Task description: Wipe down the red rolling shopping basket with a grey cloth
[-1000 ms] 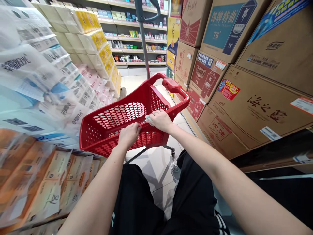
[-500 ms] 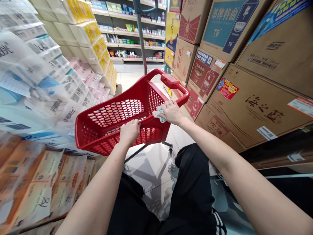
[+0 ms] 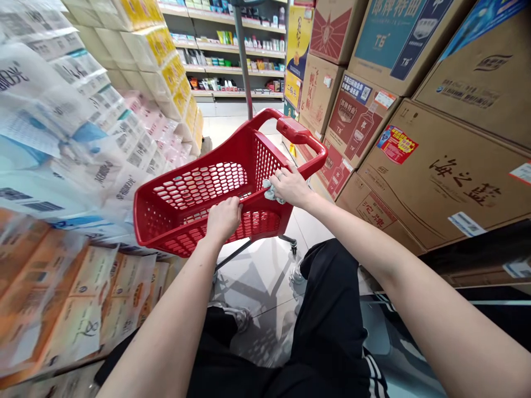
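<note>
A red plastic shopping basket on wheels (image 3: 194, 190) stands in the aisle in front of me, tilted, with nothing visible inside it. My left hand (image 3: 224, 217) grips its near rim. My right hand (image 3: 292, 187) presses a small pale cloth (image 3: 270, 192) against the rim near the right corner, just below the red handle (image 3: 299, 134). A grey pull bar (image 3: 243, 55) rises from the basket's far end.
Stacked tissue packs (image 3: 66, 166) fill the left side. Brown cardboard cartons (image 3: 431, 166) are piled along the right. Shelves of small goods (image 3: 232, 55) cross the far end of the tiled aisle. My legs in black trousers are below.
My right hand has slid the cloth along the rim from the middle to the right corner. My left hand has kept its grip. The view has shifted slightly.
</note>
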Tool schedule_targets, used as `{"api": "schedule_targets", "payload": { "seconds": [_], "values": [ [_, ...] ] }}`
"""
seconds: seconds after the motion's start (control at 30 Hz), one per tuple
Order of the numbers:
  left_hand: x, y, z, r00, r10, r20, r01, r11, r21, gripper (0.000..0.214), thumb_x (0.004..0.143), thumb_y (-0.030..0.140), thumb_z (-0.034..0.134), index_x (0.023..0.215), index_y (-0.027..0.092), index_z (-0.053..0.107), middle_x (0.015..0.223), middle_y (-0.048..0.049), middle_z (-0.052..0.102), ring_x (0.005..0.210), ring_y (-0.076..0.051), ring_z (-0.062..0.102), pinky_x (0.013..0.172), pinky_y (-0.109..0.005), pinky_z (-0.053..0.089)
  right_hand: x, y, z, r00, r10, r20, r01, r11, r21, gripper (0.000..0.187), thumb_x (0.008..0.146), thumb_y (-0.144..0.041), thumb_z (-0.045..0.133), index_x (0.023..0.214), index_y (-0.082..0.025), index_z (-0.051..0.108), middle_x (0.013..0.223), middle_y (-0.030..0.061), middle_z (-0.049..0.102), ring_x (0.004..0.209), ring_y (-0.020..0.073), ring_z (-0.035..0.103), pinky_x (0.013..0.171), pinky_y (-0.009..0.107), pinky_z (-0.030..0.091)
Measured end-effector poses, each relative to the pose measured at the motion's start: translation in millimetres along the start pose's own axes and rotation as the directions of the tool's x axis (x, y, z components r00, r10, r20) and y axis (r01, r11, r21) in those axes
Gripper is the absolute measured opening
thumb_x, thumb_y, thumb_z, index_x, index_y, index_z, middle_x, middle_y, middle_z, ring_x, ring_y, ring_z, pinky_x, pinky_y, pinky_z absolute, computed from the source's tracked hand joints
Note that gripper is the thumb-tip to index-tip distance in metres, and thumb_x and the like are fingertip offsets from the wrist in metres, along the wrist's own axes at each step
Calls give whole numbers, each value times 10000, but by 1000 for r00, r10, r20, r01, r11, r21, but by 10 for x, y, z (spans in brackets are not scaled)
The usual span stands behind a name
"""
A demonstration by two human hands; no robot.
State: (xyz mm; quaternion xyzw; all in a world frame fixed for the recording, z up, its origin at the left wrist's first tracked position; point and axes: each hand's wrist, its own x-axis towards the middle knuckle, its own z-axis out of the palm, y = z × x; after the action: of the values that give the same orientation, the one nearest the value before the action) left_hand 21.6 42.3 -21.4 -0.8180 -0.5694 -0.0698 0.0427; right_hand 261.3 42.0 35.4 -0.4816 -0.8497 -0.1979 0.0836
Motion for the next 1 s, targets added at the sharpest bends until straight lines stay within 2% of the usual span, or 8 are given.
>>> {"api": "schedule_targets", "payload": {
  "seconds": [0.13,0.27,0.5,0.6,0.7,0.9,1.0],
  "values": [
    [13,47,17,1000,-19,-16,19,1000,-20,325,985,297,271,1062,169,560,1059,-139,690,1002,-290,640,795,-401,405,45,-37,26,999,42,-9,-42,999,-21,275,972,-154,388,1071,-80,634,1094,187,663,1064,297,562,1152,607,176],
    [31,62,5,999,-48,-12,48,999,-24,327,978,283,270,1053,159,563,1050,-143,688,997,-301,637,796,-416,406,165,-151,74,1000,-19,-1,19,1000,-18,330,974,-108,329,1035,-81,652,1055,180,678,1013,285,588,1137,583,232],
    [-15,6,21,999,-46,-10,45,998,-34,320,980,288,277,1063,161,559,1057,-145,680,1013,-285,630,798,-391,398,358,-646,235,997,-74,-21,75,997,35,311,989,-136,344,1018,-85,649,1010,155,686,964,250,604,1077,479,354],
    [-37,-45,43,999,-9,-35,8,1000,-30,328,985,299,271,1064,165,560,1042,-141,681,999,-282,632,775,-381,389,362,-743,272,997,-60,-42,62,997,36,328,1002,-151,318,1025,-105,642,1022,136,684,967,244,602,1081,477,350],
    [-57,-86,48,998,31,-50,-32,999,-17,323,986,297,275,1066,173,562,1030,-126,684,989,-279,634,752,-380,386,280,-619,215,998,-49,-38,50,998,24,325,1003,-158,319,1043,-112,638,1036,134,680,981,251,593,1103,521,307],
    [-67,-70,42,997,39,-69,-40,999,-9,324,986,291,278,1073,169,565,1036,-125,691,983,-284,643,745,-380,392,-1,-12,-40,1000,-8,14,8,1000,-27,254,953,-161,426,1084,-92,632,1091,168,664,1072,297,559,1125,566,208],
    [-38,-64,34,997,50,-53,-53,997,-55,336,983,291,286,1149,164,549,1101,-135,690,1006,-279,645,787,-378,408,-77,144,-90,1000,22,16,-21,999,-44,249,943,-168,451,1111,-101,622,1115,164,656,1094,299,550,1131,553,187]
  ]
}}
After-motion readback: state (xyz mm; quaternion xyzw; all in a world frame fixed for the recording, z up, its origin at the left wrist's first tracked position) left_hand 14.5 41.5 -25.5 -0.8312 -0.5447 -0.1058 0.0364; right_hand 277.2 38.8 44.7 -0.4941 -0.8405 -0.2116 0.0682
